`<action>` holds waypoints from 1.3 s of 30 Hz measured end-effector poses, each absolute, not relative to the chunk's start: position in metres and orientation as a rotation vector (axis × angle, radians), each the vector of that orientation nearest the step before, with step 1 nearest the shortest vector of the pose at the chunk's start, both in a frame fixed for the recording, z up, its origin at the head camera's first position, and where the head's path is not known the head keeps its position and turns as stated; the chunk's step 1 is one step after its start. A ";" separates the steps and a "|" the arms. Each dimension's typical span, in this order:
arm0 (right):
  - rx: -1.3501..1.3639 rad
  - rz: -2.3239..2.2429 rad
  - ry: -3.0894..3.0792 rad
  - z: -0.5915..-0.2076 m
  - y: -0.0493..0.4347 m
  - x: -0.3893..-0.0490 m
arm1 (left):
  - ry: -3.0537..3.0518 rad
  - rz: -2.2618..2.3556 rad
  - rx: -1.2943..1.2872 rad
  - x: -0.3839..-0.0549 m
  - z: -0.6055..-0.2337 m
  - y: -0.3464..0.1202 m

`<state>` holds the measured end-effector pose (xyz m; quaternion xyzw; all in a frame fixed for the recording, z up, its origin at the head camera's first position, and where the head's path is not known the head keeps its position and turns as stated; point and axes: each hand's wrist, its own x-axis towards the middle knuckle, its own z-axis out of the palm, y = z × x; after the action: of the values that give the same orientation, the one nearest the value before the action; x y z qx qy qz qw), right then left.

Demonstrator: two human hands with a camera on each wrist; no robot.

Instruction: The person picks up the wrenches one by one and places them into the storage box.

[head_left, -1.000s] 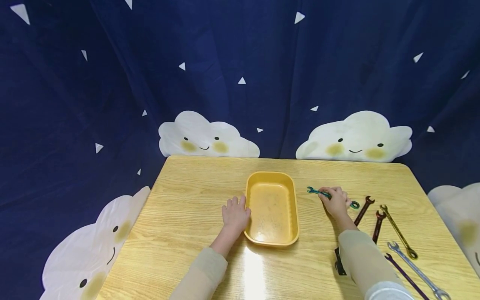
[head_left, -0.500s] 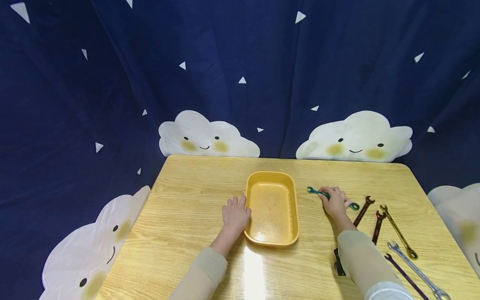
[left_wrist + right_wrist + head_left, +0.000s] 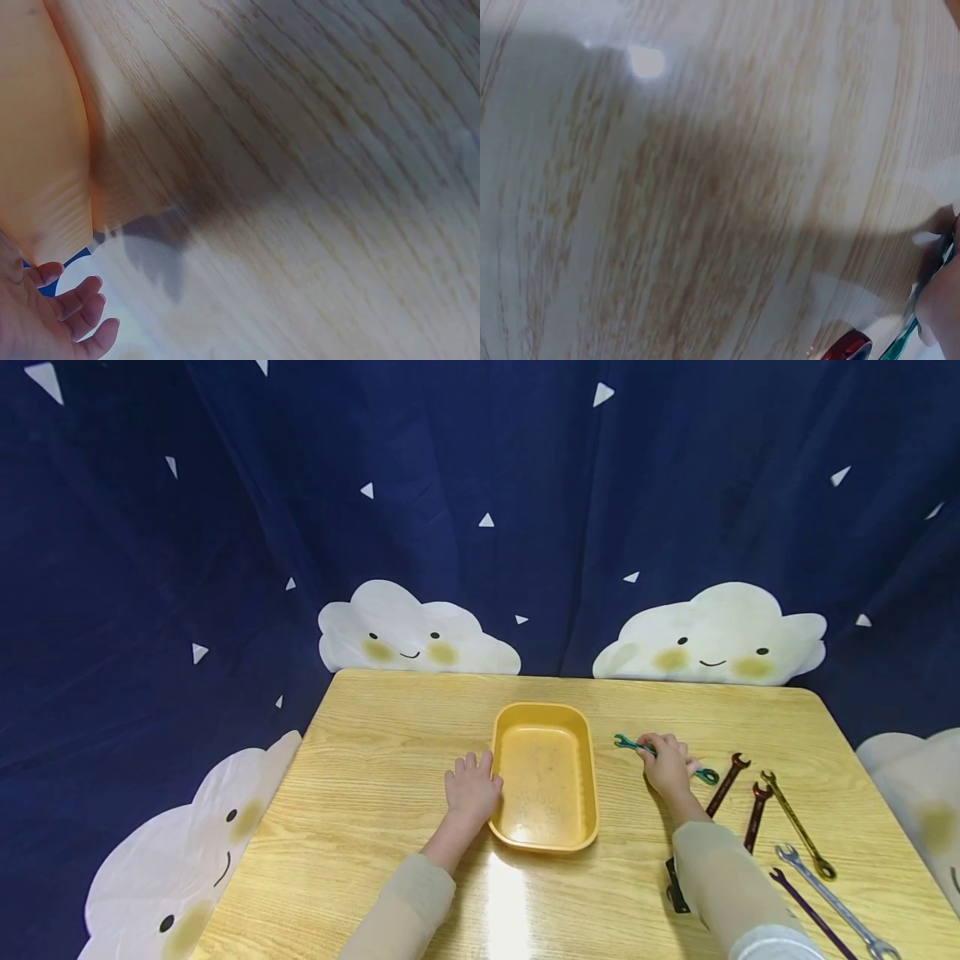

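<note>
Swung slightly toward us since the earlier frame: one green wrench (image 3: pixel 628 743), at its ring end. Nearest, we count five other wrenches (image 3: pixel 834 900); next, one yellow tub (image 3: pixel 543 777), touched by the left hand (image 3: pixel 471 789), fingers apart; right of it, the right hand (image 3: pixel 667 766) pinches the green wrench.

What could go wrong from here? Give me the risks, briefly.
Knocking: the right hand grips the teal wrench mid-shaft, its ring end near a dark red wrench, so a turn might bump it.
Brushing: the right sleeve hides the lower ends of both red wrenches from the head view; it could drag them unseen.
Sliding: the left hand touches the yellow tray at one side only, so a bump might shift it.
</note>
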<state>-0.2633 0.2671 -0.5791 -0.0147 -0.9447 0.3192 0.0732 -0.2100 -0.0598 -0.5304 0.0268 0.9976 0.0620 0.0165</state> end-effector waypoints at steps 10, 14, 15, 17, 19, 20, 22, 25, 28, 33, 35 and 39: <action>-0.048 0.950 -2.852 -0.577 0.265 -0.262 | 3.099 0.205 0.075 -0.209 -0.528 -0.059; -0.043 0.940 -2.858 -0.577 0.265 -0.262 | 3.089 0.204 0.076 -0.209 -0.527 -0.059; -0.044 0.935 -2.856 -0.577 0.265 -0.262 | 3.090 0.207 0.077 -0.209 -0.527 -0.059; -0.042 0.928 -2.852 -0.577 0.265 -0.262 | 3.095 0.211 0.080 -0.209 -0.527 -0.059; -0.044 0.924 -2.845 -0.578 0.265 -0.262 | 3.102 0.215 0.085 -0.209 -0.527 -0.059; -0.046 0.922 -2.843 -0.579 0.264 -0.262 | 3.108 0.218 0.088 -0.208 -0.528 -0.059; -0.046 0.923 -2.840 -0.580 0.264 -0.262 | 3.118 0.230 0.094 -0.208 -0.528 -0.060; -0.048 0.924 -2.836 -0.582 0.264 -0.262 | 3.126 0.240 0.099 -0.208 -0.529 -0.060; -0.040 0.930 -2.830 -0.582 0.264 -0.263 | 3.120 0.239 0.099 -0.208 -0.528 -0.060; -0.035 0.938 -2.813 -0.579 0.262 -0.262 | 3.106 0.239 0.095 -0.207 -0.527 -0.060; -0.046 0.944 -2.809 -0.579 0.261 -0.262 | 3.103 0.242 0.096 -0.207 -0.527 -0.060; -0.075 0.941 -2.811 -0.579 0.259 -0.263 | 3.106 0.241 0.097 -0.207 -0.527 -0.060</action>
<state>-0.2634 0.2591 -0.5792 -0.0251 -0.9443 0.3160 0.0883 -0.2074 -0.0597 -0.5269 0.0310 0.9964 0.0774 0.0125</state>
